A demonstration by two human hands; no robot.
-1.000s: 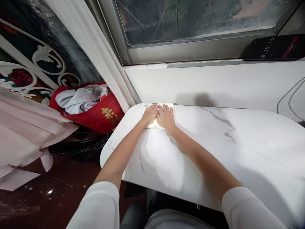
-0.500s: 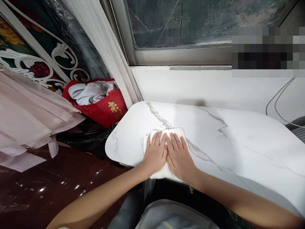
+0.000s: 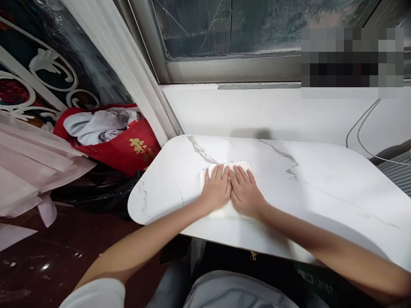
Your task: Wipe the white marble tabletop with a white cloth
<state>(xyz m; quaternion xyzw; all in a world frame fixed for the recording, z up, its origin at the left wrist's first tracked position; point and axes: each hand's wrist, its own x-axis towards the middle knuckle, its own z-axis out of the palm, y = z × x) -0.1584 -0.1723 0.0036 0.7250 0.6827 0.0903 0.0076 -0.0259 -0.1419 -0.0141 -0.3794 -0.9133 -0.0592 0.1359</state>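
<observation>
Left hand point(image 3: 216, 191) and right hand point(image 3: 247, 194) flat on cloth point(image 3: 228, 209).
Palms down, side by side, fingers extended, gripping nothing; white cloth lies under both, on the marbled table point(image 3: 324, 171), nearer its left end. Past that end, red bag point(image 3: 120, 149) with pale fabric point(image 3: 99, 126) inside, beside curtain point(image 3: 128, 64). Beyond table, white wall point(image 3: 221, 109), cord point(image 3: 359, 126) at right; window point(image 3: 257, 25) above.

The left hand point(image 3: 216, 191) and right hand point(image 3: 248, 193) lie flat, side by side, on a white cloth point(image 3: 228, 210) — fingers pointing toward the window point(image 3: 257, 32) — on a white marbled tabletop point(image 3: 173, 171). At left, pale fabric point(image 3: 96, 127) fills a red bag point(image 3: 120, 152) near a white curtain point(image 3: 118, 55) — pink drapery point(image 3: 35, 158) hangs just beside. Thin cables point(image 3: 359, 124) cross the wall point(image 3: 218, 109) at right.
</observation>
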